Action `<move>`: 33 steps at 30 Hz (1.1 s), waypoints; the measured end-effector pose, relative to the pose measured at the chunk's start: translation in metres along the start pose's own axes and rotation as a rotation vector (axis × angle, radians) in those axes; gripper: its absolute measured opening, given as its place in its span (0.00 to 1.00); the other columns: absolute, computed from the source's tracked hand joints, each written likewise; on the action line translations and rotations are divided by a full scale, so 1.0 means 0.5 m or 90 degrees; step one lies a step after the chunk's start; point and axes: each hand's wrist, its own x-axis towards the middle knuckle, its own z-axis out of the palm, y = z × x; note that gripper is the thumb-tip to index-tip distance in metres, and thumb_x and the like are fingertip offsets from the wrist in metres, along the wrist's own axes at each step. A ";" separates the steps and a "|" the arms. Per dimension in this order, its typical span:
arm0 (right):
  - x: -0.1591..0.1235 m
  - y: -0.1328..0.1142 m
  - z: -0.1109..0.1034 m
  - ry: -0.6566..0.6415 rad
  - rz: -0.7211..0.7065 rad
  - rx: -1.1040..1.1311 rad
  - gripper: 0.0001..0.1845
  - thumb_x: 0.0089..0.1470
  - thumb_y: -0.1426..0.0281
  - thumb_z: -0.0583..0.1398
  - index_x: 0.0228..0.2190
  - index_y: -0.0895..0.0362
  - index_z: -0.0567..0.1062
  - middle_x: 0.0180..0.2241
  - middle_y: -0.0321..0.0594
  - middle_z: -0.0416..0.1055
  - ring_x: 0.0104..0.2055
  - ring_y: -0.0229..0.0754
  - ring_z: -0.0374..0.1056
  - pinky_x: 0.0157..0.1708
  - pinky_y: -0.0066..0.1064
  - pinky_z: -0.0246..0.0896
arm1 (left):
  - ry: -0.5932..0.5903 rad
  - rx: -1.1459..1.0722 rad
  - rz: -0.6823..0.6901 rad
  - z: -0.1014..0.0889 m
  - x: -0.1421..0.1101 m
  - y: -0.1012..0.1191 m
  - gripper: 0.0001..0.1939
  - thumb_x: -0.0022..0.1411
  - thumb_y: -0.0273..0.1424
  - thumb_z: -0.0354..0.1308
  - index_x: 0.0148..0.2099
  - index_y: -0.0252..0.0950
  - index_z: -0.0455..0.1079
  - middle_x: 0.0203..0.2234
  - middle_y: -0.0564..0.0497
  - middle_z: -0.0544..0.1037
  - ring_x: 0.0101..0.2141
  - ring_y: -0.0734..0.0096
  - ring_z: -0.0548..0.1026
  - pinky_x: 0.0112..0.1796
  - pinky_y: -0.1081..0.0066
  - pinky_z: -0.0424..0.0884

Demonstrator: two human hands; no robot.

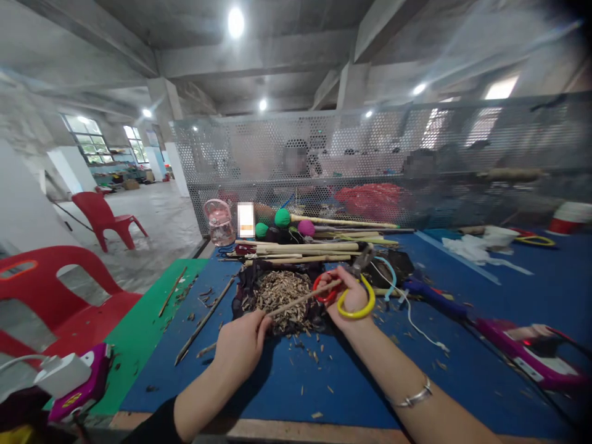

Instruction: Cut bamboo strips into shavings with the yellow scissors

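A thin brown stick slants up to the right between my two hands, above a heap of short cut stick pieces. The heap lies on dark crumpled cloth or plastic. My left hand is closed around the stick's lower end. My right hand grips scissors with one red and one yellow handle, their blades pointing up and away. The stick's upper end meets the right fingers; whether they pinch it is hard to tell.
Pale sticks lie behind the heap, near green and pink balls. A perforated metal screen stands beyond, with people behind it. Purple power strips lie at both sides. A red chair is at left.
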 end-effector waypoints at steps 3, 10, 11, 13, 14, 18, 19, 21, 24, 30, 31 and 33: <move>0.005 -0.015 -0.002 0.049 -0.014 0.040 0.18 0.46 0.54 0.58 0.21 0.55 0.64 0.20 0.37 0.71 0.22 0.39 0.68 0.23 0.32 0.67 | 0.041 -0.027 -0.019 -0.005 0.017 0.021 0.17 0.65 0.37 0.36 0.38 0.39 0.65 0.27 0.51 0.76 0.29 0.69 0.74 0.26 0.74 0.58; -0.010 -0.022 0.070 0.073 0.031 0.112 0.20 0.54 0.53 0.49 0.22 0.55 0.64 0.19 0.36 0.69 0.22 0.38 0.67 0.27 0.35 0.67 | 0.045 -0.035 -0.009 0.012 0.029 0.076 0.20 0.66 0.39 0.33 0.34 0.38 0.64 0.25 0.49 0.76 0.27 0.67 0.74 0.25 0.73 0.58; -0.014 -0.021 0.082 0.102 0.042 0.145 0.20 0.56 0.56 0.47 0.21 0.55 0.63 0.16 0.34 0.66 0.19 0.36 0.65 0.27 0.34 0.67 | 0.047 -0.035 -0.007 0.014 0.027 0.081 0.20 0.66 0.39 0.32 0.34 0.38 0.63 0.25 0.49 0.75 0.27 0.67 0.74 0.25 0.73 0.58; -0.022 -0.016 0.102 0.142 0.060 0.206 0.21 0.58 0.61 0.43 0.19 0.56 0.62 0.12 0.30 0.60 0.14 0.32 0.57 0.26 0.32 0.65 | 0.040 -0.035 0.002 0.015 0.023 0.085 0.20 0.66 0.39 0.33 0.34 0.38 0.64 0.24 0.49 0.76 0.26 0.67 0.74 0.25 0.73 0.58; -0.026 -0.013 0.109 0.150 0.060 0.222 0.22 0.59 0.61 0.42 0.19 0.56 0.61 0.11 0.29 0.58 0.12 0.31 0.54 0.24 0.30 0.64 | 0.033 -0.035 0.008 0.014 0.021 0.086 0.20 0.66 0.39 0.33 0.34 0.38 0.64 0.24 0.49 0.76 0.26 0.67 0.75 0.25 0.73 0.58; -0.045 -0.005 0.124 0.089 0.004 0.195 0.29 0.54 0.47 0.39 0.18 0.55 0.59 0.13 0.30 0.57 0.14 0.32 0.55 0.21 0.30 0.60 | 0.025 -0.029 0.011 0.010 0.014 0.088 0.21 0.65 0.39 0.32 0.35 0.38 0.64 0.24 0.48 0.76 0.26 0.67 0.75 0.25 0.73 0.58; -0.051 -0.006 0.126 0.079 -0.022 0.185 0.30 0.52 0.45 0.39 0.18 0.55 0.59 0.14 0.31 0.58 0.15 0.33 0.56 0.22 0.30 0.61 | 0.027 -0.027 0.008 0.009 0.013 0.089 0.21 0.65 0.39 0.33 0.35 0.38 0.64 0.24 0.48 0.76 0.26 0.67 0.75 0.25 0.73 0.59; -0.063 -0.012 0.129 0.089 -0.078 0.176 0.28 0.51 0.44 0.42 0.19 0.55 0.59 0.14 0.30 0.57 0.16 0.32 0.56 0.22 0.29 0.60 | 0.029 -0.029 0.005 0.008 0.010 0.090 0.20 0.65 0.39 0.34 0.35 0.38 0.65 0.24 0.48 0.76 0.26 0.67 0.74 0.25 0.73 0.60; -0.083 -0.024 0.132 0.091 -0.123 0.166 0.21 0.52 0.50 0.50 0.22 0.55 0.60 0.12 0.25 0.51 0.13 0.29 0.49 0.17 0.24 0.54 | 0.052 -0.063 0.018 0.009 0.005 0.090 0.18 0.65 0.38 0.36 0.34 0.38 0.65 0.26 0.49 0.76 0.29 0.68 0.74 0.28 0.73 0.62; -0.095 -0.040 0.134 0.011 -0.025 0.148 0.20 0.52 0.52 0.51 0.20 0.55 0.58 0.10 0.22 0.43 0.10 0.28 0.37 0.10 0.21 0.42 | 0.030 -0.123 0.146 0.016 -0.007 0.082 0.15 0.65 0.37 0.38 0.43 0.38 0.63 0.32 0.49 0.76 0.33 0.69 0.74 0.31 0.74 0.65; -0.096 -0.043 0.134 -0.006 0.012 0.146 0.19 0.52 0.54 0.52 0.20 0.55 0.58 0.10 0.22 0.42 0.10 0.28 0.36 0.10 0.21 0.41 | 0.017 -0.115 0.151 0.016 -0.010 0.081 0.15 0.65 0.37 0.38 0.43 0.38 0.63 0.31 0.49 0.76 0.32 0.69 0.75 0.30 0.74 0.65; -0.099 -0.046 0.131 -0.041 0.057 0.148 0.17 0.52 0.58 0.53 0.19 0.55 0.57 0.10 0.22 0.42 0.10 0.28 0.36 0.10 0.20 0.42 | 0.006 -0.086 0.140 0.014 -0.016 0.078 0.16 0.65 0.37 0.36 0.40 0.37 0.63 0.29 0.49 0.76 0.30 0.68 0.75 0.27 0.74 0.65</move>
